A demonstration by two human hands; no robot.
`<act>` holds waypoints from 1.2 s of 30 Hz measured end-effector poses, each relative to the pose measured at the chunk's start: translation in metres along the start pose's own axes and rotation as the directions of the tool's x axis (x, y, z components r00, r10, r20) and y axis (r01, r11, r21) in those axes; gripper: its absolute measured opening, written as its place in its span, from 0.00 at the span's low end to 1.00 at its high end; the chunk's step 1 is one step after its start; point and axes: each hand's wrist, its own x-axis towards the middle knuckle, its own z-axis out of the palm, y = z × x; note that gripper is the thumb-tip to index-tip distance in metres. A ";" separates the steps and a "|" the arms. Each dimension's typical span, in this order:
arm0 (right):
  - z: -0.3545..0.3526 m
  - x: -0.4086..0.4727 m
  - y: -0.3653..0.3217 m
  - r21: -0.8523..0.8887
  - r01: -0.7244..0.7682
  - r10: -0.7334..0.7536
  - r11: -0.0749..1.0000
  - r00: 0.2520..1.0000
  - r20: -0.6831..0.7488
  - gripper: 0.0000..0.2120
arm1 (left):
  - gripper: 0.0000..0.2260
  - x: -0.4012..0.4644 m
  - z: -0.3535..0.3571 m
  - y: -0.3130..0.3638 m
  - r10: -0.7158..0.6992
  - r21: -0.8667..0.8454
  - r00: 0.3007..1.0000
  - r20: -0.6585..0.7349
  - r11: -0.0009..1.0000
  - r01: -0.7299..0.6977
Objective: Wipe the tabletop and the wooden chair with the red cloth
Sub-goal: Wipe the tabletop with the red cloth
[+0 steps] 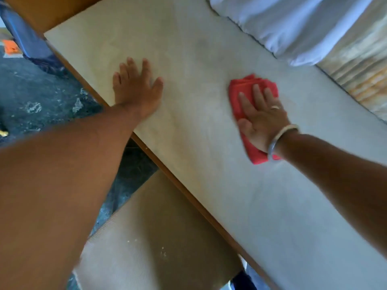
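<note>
The pale tabletop (pixel 188 49) runs diagonally across the view, edged in brown wood. A folded red cloth (pixel 238 91) lies flat on it at centre right. My right hand (pixel 261 120) presses palm-down on the cloth, fingers spread, covering its middle. My left hand (pixel 136 88) rests flat on the bare tabletop near the left edge, fingers apart and holding nothing. A tan seat surface (pixel 159 233), possibly the chair, sits below the table's near edge.
White fabric (pixel 293 24) lies bunched at the table's far right, next to a woven yellowish surface (pixel 360 70). Dark blue speckled floor (pixel 41 97) lies to the left, with a blue object (pixel 27 40) and something orange (pixel 10 47) on it.
</note>
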 end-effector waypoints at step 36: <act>0.014 -0.179 0.133 0.131 -0.358 0.351 0.924 0.933 0.071 0.32 | 0.32 -0.188 0.025 0.143 0.332 0.002 0.943 0.011 0.943 -0.332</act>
